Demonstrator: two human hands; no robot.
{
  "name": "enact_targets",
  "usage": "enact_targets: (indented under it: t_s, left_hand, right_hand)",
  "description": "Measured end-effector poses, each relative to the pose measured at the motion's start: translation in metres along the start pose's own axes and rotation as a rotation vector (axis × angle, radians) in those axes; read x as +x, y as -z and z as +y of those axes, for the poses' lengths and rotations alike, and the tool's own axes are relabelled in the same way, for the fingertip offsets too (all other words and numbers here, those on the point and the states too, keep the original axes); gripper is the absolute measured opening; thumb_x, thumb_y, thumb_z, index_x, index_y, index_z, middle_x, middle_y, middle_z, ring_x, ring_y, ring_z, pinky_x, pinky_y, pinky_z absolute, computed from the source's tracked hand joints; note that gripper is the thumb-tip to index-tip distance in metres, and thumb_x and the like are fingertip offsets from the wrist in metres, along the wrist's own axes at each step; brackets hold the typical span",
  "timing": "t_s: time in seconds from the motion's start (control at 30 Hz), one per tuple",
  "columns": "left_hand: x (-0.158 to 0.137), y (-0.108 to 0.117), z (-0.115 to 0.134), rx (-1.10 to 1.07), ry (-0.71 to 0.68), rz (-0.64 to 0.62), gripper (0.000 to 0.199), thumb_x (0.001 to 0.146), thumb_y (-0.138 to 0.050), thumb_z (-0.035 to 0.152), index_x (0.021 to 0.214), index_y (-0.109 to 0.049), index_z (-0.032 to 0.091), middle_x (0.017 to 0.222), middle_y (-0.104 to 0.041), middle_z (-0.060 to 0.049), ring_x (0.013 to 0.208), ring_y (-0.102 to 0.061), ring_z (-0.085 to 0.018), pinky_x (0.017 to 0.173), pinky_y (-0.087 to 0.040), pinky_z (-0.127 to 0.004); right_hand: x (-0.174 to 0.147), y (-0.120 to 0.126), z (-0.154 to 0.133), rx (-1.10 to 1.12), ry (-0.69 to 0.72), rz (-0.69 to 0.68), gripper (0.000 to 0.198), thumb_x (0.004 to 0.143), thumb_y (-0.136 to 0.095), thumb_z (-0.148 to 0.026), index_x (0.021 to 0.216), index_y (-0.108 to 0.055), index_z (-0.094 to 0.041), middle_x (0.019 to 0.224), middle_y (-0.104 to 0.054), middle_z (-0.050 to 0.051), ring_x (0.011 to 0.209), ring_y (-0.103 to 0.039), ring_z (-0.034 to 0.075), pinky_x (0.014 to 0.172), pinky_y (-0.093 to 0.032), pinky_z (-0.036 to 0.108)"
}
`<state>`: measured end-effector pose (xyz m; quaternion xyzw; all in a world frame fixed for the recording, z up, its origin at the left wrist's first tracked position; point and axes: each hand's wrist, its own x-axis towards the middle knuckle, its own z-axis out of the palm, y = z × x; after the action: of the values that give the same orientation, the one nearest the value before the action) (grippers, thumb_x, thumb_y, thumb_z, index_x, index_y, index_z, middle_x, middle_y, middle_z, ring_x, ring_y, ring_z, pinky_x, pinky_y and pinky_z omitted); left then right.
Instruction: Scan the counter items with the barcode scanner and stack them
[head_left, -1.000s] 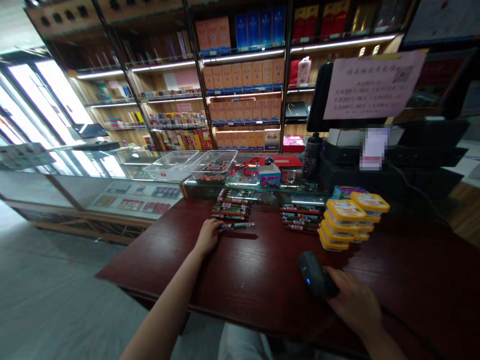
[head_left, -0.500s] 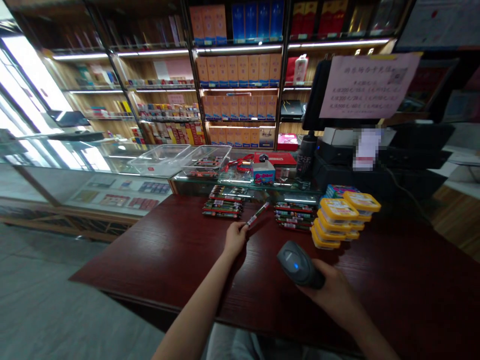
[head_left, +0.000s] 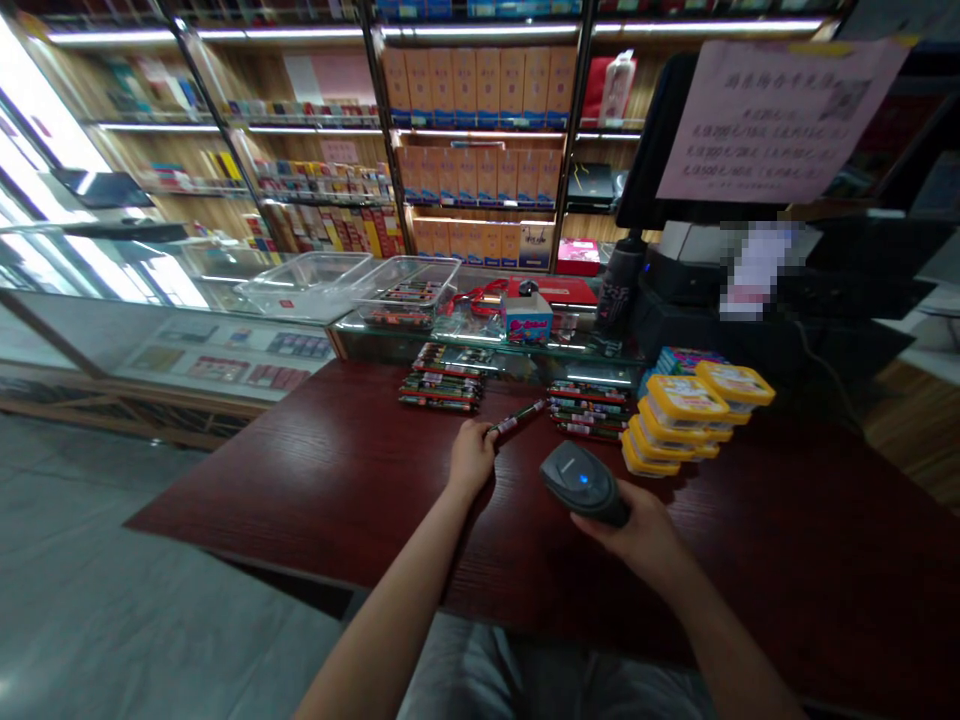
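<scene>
My left hand (head_left: 473, 460) is closed on the near end of a slim, pen-like stick (head_left: 517, 417) with a dark wrapper and a pale label. The stick points away to the right, low over the dark red counter (head_left: 315, 480). In my right hand (head_left: 646, 530) is a grey barcode scanner (head_left: 579, 480) with a lit blue light, its head turned toward the stick. Similar sticks lie in a left pile (head_left: 441, 380) and a right pile (head_left: 589, 410), one on each side of the held one. Small print on the sticks is too blurred to read.
Yellow-lidded tubs (head_left: 686, 400) are stacked right of the right pile. Behind stand clear plastic trays (head_left: 300, 285), a small blue box (head_left: 527, 320) and a black bottle (head_left: 619, 283) on a glass ledge. A monitor with a pink paper sign (head_left: 780, 120) rises at the back right.
The stick has turned flatter, its far end now nearer the right pile. The scanner has come slightly left, closer to the stick. The camera view has tilted down a little.
</scene>
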<state>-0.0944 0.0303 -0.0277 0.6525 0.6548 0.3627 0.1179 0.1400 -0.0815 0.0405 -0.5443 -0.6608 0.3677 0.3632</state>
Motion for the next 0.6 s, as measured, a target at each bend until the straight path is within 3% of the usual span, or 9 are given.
enact_targets:
  t_s: [0.2, 0.37, 0.47, 0.6]
  left_hand:
    - [-0.001, -0.001, -0.001, -0.005, -0.026, 0.014, 0.023, 0.087, -0.047, 0.024, 0.087, -0.068, 0.015, 0.086, -0.061, -0.008, 0.083, -0.057, -0.018, 0.078, -0.043, -0.027]
    - [0.001, -0.002, -0.002, -0.045, 0.015, 0.014, 0.02, 0.085, -0.051, 0.023, 0.089, -0.069, 0.016, 0.087, -0.061, -0.007, 0.085, -0.057, -0.017, 0.08, -0.043, -0.027]
    - [0.001, -0.001, -0.005, -0.1, 0.023, 0.057, 0.02, 0.084, -0.051, 0.023, 0.087, -0.07, 0.016, 0.085, -0.062, -0.006, 0.084, -0.057, -0.017, 0.08, -0.044, -0.028]
    - [0.001, 0.003, -0.009, -0.234, 0.057, 0.114, 0.02, 0.083, -0.052, 0.024, 0.09, -0.069, 0.016, 0.086, -0.064, -0.005, 0.078, -0.059, -0.015, 0.075, -0.046, -0.027]
  right_hand:
    - [0.002, -0.002, 0.004, -0.01, -0.076, -0.025, 0.038, 0.07, -0.066, -0.042, 0.097, -0.066, -0.015, 0.055, -0.064, -0.001, 0.048, -0.058, 0.016, 0.046, -0.044, 0.026]
    - [0.001, -0.002, 0.004, -0.045, 0.003, -0.001, 0.033, 0.071, -0.065, -0.041, 0.093, -0.066, -0.017, 0.08, -0.072, 0.005, 0.072, -0.065, 0.021, 0.062, -0.049, 0.029]
    - [-0.002, 0.0, 0.004, -0.249, 0.052, 0.035, 0.03, 0.071, -0.064, -0.04, 0.093, -0.066, -0.02, 0.09, -0.071, 0.005, 0.083, -0.065, 0.022, 0.07, -0.047, 0.03]
    - [-0.008, 0.001, 0.019, -0.631, 0.068, 0.087, 0.025, 0.071, -0.06, -0.027, 0.095, -0.065, -0.024, 0.084, -0.071, 0.002, 0.076, -0.066, 0.022, 0.064, -0.042, 0.03]
